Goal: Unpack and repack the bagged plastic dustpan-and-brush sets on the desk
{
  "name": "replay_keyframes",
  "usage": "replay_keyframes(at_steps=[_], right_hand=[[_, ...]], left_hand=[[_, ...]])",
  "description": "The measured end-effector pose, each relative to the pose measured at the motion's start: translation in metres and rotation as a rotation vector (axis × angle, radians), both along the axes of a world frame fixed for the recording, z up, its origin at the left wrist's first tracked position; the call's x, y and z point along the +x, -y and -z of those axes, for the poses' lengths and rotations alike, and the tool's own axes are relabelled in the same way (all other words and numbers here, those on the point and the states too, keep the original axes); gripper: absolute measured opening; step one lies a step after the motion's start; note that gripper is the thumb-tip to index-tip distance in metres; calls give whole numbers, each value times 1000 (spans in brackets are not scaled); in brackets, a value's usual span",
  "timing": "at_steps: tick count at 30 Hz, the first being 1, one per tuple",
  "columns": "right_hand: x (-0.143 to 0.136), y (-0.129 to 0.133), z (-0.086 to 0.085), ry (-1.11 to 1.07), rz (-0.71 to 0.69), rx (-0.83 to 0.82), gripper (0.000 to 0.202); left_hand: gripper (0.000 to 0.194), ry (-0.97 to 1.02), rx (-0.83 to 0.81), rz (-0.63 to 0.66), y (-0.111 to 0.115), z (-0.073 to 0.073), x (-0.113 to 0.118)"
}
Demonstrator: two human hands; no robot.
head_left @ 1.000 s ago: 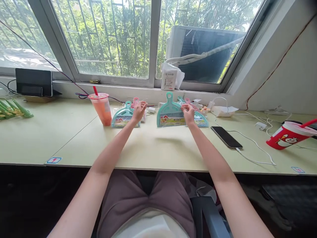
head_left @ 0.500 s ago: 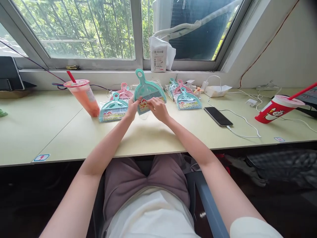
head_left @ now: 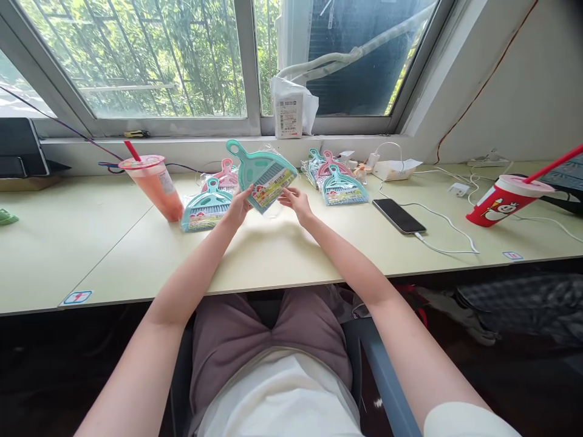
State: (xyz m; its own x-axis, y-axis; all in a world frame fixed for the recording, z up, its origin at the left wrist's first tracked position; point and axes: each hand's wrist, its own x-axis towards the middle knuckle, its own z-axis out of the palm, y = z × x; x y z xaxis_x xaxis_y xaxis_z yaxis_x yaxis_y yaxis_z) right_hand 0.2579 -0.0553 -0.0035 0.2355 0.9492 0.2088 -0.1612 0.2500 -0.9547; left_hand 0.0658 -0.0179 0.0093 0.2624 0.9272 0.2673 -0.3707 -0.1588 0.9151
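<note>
A teal dustpan set (head_left: 268,173) with a brush and a printed label is held up above the table, its handle tilted to the upper left. My left hand (head_left: 238,205) grips its lower left edge. At the lower right edge, by the label, my right hand (head_left: 297,201) has its fingers pinched together; whether they hold the wrapping is too small to tell. Left of my hands lie a wrapped teal set (head_left: 207,209) and a pink one (head_left: 226,173) behind it. To the right are another teal set (head_left: 345,188), a pink one (head_left: 331,162) and more wrapped pieces.
A tall cup with an orange drink (head_left: 157,188) stands at the left. On the right are a black phone (head_left: 398,215) on a white cable, a paper tray (head_left: 395,170) and a red cup (head_left: 501,203). The table's front edge (head_left: 273,287) is near my lap.
The held dustpan set has tilted to the left, and more of its label shows. My right hand has moved off the label's front to the lower right edge. The view has shifted slightly.
</note>
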Motion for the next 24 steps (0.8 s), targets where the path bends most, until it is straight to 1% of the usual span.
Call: replay_keyframes(at_steps=[2, 4, 5, 8, 10, 13, 16, 20, 24], right_hand=[[3, -3, 1, -153, 9, -13, 28], [8, -4, 0, -183, 1, -57, 28], [10, -4, 0, -170, -8, -81, 27], [13, -1, -1, -141, -49, -87, 28], [11, 1, -3, -157, -94, -47, 36], [7, 3, -6, -166, -135, 15, 47], [6, 5, -11, -136, -125, 60, 52], [8, 8, -19, -94, -126, 114, 58], [9, 12, -23, -61, -134, 139, 57]], left_hand=[[56, -67, -26, 86, -3, 1, -5], [57, -116, -50, 122, -7, 1, -9], [59, -130, -63, 116, -9, 2, -10], [66, -143, -107, 38, -15, 2, -8], [63, -125, -130, -25, -18, 1, -6], [56, -54, -163, -122, -19, -2, -4], [47, 32, -167, -208, -19, -6, -4], [36, 107, -119, -271, -19, -11, -5], [27, 184, -156, -319, -17, -13, -6]])
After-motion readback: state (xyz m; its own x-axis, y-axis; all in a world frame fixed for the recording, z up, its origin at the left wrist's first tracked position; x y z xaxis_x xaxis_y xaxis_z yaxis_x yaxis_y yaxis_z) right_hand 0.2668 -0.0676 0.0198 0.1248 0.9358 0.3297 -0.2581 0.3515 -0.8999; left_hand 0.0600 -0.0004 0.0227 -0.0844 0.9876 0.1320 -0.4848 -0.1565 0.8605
